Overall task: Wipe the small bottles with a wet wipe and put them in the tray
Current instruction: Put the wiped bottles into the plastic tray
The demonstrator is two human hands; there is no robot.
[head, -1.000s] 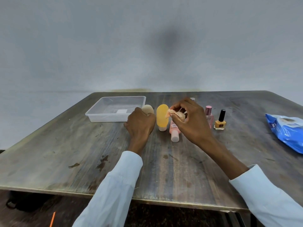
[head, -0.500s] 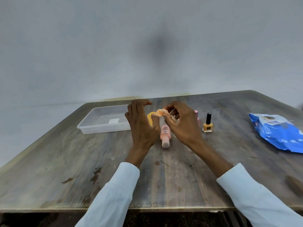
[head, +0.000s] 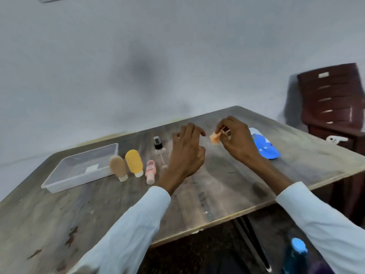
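Observation:
My right hand (head: pixel 236 140) pinches a small orange scrap (head: pixel 214 138) above the table, right of the bottles. Just left of it, my left hand (head: pixel 186 153) hovers with relaxed fingers and holds nothing. On the table stand a tan squeeze bottle (head: pixel 118 167) and a yellow squeeze bottle (head: pixel 134 162), both cap down. A small pink bottle (head: pixel 150 171) lies beside them, and a clear spray bottle (head: pixel 158 148) with a black top stands behind. The clear plastic tray (head: pixel 65 181) sits at the left and holds only a white label.
A blue wet wipe pack (head: pixel 264 147) lies on the table behind my right hand. A dark brown chair (head: pixel 327 99) stands beyond the table's right corner. A blue-capped bottle (head: pixel 296 256) stands on the floor near the table's front edge (head: pixel 197 231).
The view has swung to the right. Both hands moved away from the bottles to the right, the right one carrying the orange scrap. The left hand has opened.

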